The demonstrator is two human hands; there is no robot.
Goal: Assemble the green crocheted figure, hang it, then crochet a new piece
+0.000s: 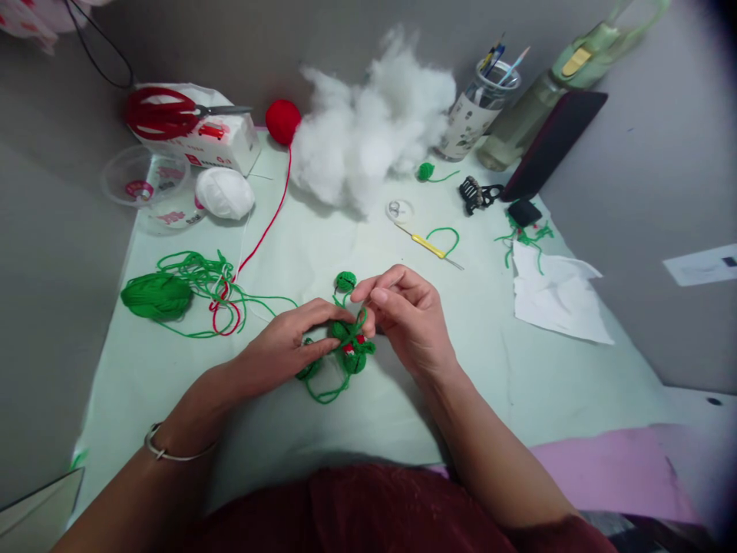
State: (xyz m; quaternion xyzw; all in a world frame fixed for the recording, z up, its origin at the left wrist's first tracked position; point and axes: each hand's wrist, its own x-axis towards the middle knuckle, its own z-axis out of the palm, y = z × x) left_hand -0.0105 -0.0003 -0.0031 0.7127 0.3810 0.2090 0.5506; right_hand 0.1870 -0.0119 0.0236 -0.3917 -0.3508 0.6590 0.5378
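My left hand is closed, thumb and fingers pinching a small green crocheted piece with red and white spots near the table's middle. My right hand is closed just to the right of it. Between its fingertips is a thin, needle-like tool, mostly hidden by the fingers. A strand of green yarn runs from the piece up to these fingers. Just beyond the hands lies a small green crocheted ball; another dark green round part shows under my left hand. A loop of green yarn trails toward me.
Tangled strands run from a green skein at left. Behind are a white yarn ball, red yarn ball, red-handled scissors and white stuffing. A yellow-handled crochet hook, hair clip, paper and bottle are rightward.
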